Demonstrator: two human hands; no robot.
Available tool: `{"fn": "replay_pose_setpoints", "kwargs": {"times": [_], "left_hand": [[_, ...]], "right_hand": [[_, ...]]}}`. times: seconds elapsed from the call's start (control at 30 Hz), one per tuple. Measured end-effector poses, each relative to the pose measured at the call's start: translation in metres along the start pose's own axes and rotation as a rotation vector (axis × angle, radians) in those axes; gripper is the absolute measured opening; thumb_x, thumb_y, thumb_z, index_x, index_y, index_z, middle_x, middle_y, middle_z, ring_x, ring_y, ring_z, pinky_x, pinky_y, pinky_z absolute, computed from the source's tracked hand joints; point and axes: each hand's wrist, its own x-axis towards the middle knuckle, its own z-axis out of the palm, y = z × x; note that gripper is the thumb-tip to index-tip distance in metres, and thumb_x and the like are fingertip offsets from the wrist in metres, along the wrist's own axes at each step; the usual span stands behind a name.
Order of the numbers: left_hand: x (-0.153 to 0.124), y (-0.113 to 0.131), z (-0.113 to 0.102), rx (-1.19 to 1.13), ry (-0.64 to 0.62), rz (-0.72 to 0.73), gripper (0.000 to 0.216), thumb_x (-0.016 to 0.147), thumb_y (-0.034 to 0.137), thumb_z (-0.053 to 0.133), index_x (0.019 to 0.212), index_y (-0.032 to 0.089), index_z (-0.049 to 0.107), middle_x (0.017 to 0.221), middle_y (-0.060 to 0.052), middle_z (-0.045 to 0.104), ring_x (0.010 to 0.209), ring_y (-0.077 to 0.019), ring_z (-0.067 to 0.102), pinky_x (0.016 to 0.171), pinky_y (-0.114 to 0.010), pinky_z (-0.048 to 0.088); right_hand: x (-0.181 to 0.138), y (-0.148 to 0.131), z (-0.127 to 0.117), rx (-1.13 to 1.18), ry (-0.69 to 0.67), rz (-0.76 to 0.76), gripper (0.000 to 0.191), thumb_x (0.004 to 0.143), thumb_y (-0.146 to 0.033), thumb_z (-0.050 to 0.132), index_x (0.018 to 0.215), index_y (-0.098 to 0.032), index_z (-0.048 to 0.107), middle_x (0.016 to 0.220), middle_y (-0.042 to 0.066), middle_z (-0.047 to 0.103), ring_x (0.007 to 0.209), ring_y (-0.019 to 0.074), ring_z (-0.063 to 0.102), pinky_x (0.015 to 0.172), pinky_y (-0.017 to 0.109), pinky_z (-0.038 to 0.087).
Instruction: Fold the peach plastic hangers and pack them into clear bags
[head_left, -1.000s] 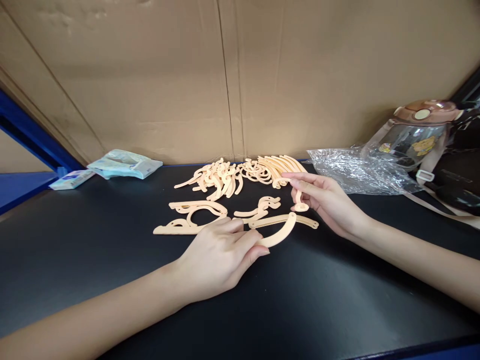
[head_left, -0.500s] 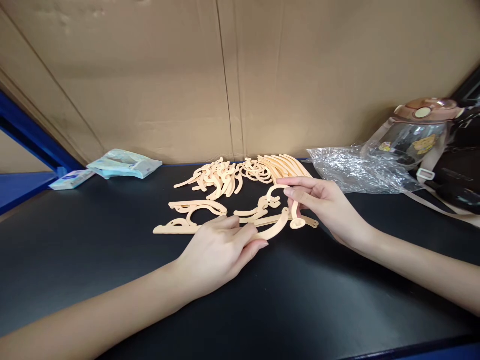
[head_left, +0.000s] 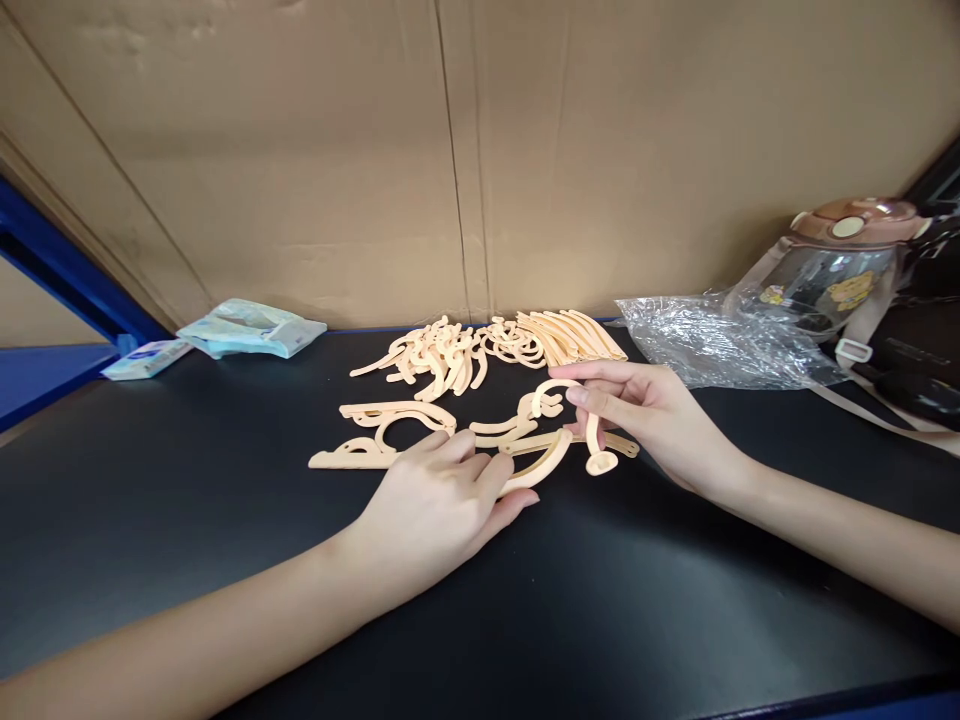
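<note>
My left hand [head_left: 442, 490] is closed on a curved beige plastic hanger arm [head_left: 546, 466], its free end tilted up to the right. Between the thumb and fingers of my right hand [head_left: 630, 405] is a beige hanger hook [head_left: 553, 388], whose round flanged end [head_left: 601, 463] hangs below. The two parts are close but apart. Beyond my hands lie more beige hanger pieces: a straight slotted bar [head_left: 619, 445], curved pieces [head_left: 517, 425] and, to the left, a partly covered hanger part [head_left: 352, 455] with another arm [head_left: 397, 412] behind it.
At the back of the black table [head_left: 187, 520] are piles of curved arms [head_left: 442, 355], hooks [head_left: 514, 343] and long bars [head_left: 574, 338]. A tissue pack [head_left: 255, 328] sits at left. Clear plastic wrap [head_left: 727, 340] and a strapped bottle [head_left: 847, 265] stand at right, before a cardboard wall [head_left: 300, 150].
The arm in my left hand has turned, showing its hollow inner side, and its free end is lower. The hook in my right hand has dipped slightly.
</note>
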Motion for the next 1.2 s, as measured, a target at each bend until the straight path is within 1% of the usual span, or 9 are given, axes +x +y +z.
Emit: {"fn": "replay_pose_setpoints", "kwargs": {"times": [0.1,0.17,0.43,0.57,0.7,0.87,0.93,1.07,1.2], "left_hand": [[0.000,0.000,-0.002,0.053,-0.021,0.045,0.031,0.093,0.034,0.057,0.067,0.017,0.054,0.055,0.001,0.056,0.058,-0.0168,0.052,0.054,-0.029,0.035],[0.001,0.001,-0.003,0.077,-0.035,0.050,0.028,0.091,0.031,0.060,0.068,0.017,0.055,0.056,0.001,0.057,0.060,-0.0175,0.052,0.056,-0.030,0.035],[0.003,0.007,-0.007,0.205,-0.034,0.098,0.025,0.095,0.023,0.052,0.073,0.014,0.060,0.064,-0.003,0.056,0.068,-0.0202,0.052,0.061,-0.033,0.033],[0.003,0.005,-0.005,0.156,-0.047,0.092,0.022,0.096,0.019,0.046,0.081,0.013,0.061,0.069,-0.003,0.059,0.068,-0.0206,0.052,0.062,-0.034,0.033],[0.003,0.003,-0.003,0.092,-0.054,0.106,0.020,0.097,0.023,0.046,0.088,0.014,0.060,0.071,-0.002,0.062,0.070,-0.0196,0.054,0.064,-0.033,0.035],[0.002,0.002,-0.004,0.027,-0.039,0.118,0.024,0.098,0.023,0.042,0.084,0.015,0.058,0.067,-0.001,0.060,0.066,-0.0185,0.054,0.063,-0.032,0.035],[0.002,0.002,-0.004,-0.001,-0.032,0.107,0.022,0.097,0.022,0.043,0.082,0.015,0.058,0.066,-0.001,0.061,0.066,-0.0181,0.055,0.064,-0.032,0.036],[0.002,0.003,-0.004,-0.053,-0.014,0.080,0.022,0.097,0.023,0.045,0.081,0.016,0.056,0.062,0.001,0.059,0.060,-0.0165,0.055,0.059,-0.030,0.036],[0.003,0.002,-0.005,-0.113,0.016,0.074,0.021,0.099,0.021,0.039,0.089,0.015,0.056,0.066,0.002,0.061,0.056,-0.0138,0.056,0.052,-0.027,0.036]], "right_hand": [[0.000,0.001,0.000,0.051,-0.006,0.027,0.036,0.080,-0.038,0.070,0.111,-0.019,0.068,0.053,-0.004,0.062,0.050,0.0117,0.060,0.063,0.031,0.055],[0.000,0.001,0.001,0.079,-0.012,0.043,0.036,0.080,-0.038,0.071,0.110,-0.018,0.068,0.052,-0.005,0.062,0.048,0.0103,0.058,0.065,0.032,0.056],[-0.002,-0.001,0.002,0.078,-0.026,0.015,0.035,0.080,-0.039,0.070,0.110,-0.020,0.070,0.053,-0.005,0.061,0.051,0.0113,0.059,0.068,0.034,0.057],[-0.003,0.000,0.002,0.073,-0.052,0.011,0.036,0.082,-0.041,0.068,0.112,-0.021,0.069,0.052,-0.005,0.060,0.056,0.0132,0.061,0.067,0.034,0.056],[-0.008,-0.003,0.008,0.052,-0.135,0.016,0.035,0.086,-0.039,0.063,0.117,-0.021,0.067,0.058,-0.003,0.064,0.062,0.0149,0.065,0.066,0.032,0.054],[-0.013,-0.009,0.015,0.019,-0.214,0.022,0.033,0.086,-0.035,0.063,0.116,-0.021,0.067,0.063,-0.002,0.067,0.065,0.0144,0.067,0.066,0.029,0.053],[-0.013,-0.009,0.015,0.045,-0.192,0.018,0.033,0.086,-0.033,0.064,0.116,-0.020,0.066,0.064,-0.002,0.067,0.062,0.0129,0.065,0.062,0.027,0.052],[-0.011,-0.008,0.014,0.144,-0.079,0.007,0.034,0.085,-0.032,0.065,0.117,-0.020,0.062,0.064,-0.004,0.065,0.049,0.0076,0.056,0.051,0.022,0.048],[-0.008,-0.006,0.012,0.193,-0.062,0.051,0.032,0.083,-0.033,0.067,0.113,-0.021,0.063,0.068,-0.004,0.065,0.054,0.0073,0.060,0.054,0.021,0.051]]}}
